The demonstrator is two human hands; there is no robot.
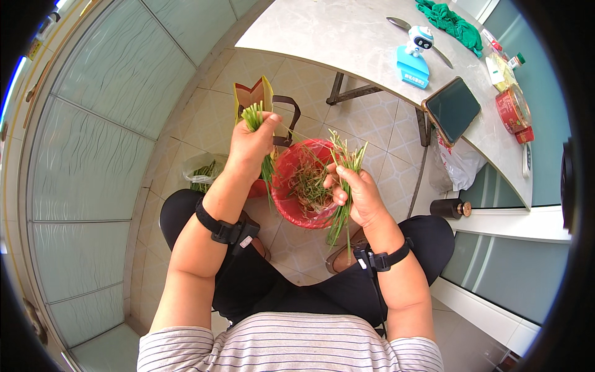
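Note:
My left hand [248, 146] is closed round a bunch of chives [253, 116], its pale cut ends pointing up and green leaves hanging below the fist. In my right hand [364, 195] is a second, looser bunch of chives [338, 228], pinched between thumb and fingers, with straggly ends at the top. A thin strand stretches between the two hands. Below and between them, a red bin [277, 199] lined with plastic stands on the floor, holding green and brown plant scraps [310, 185]. The right bunch hangs over its right rim.
A yellow and brown paper bag [255, 93] stands beyond my left hand. A clear plastic bag [203, 173] of greens lies by my left knee. The table [322, 31] at far right bears a phone [452, 110], toy robot [420, 42] and green cloth [451, 26]; its legs reach the floor.

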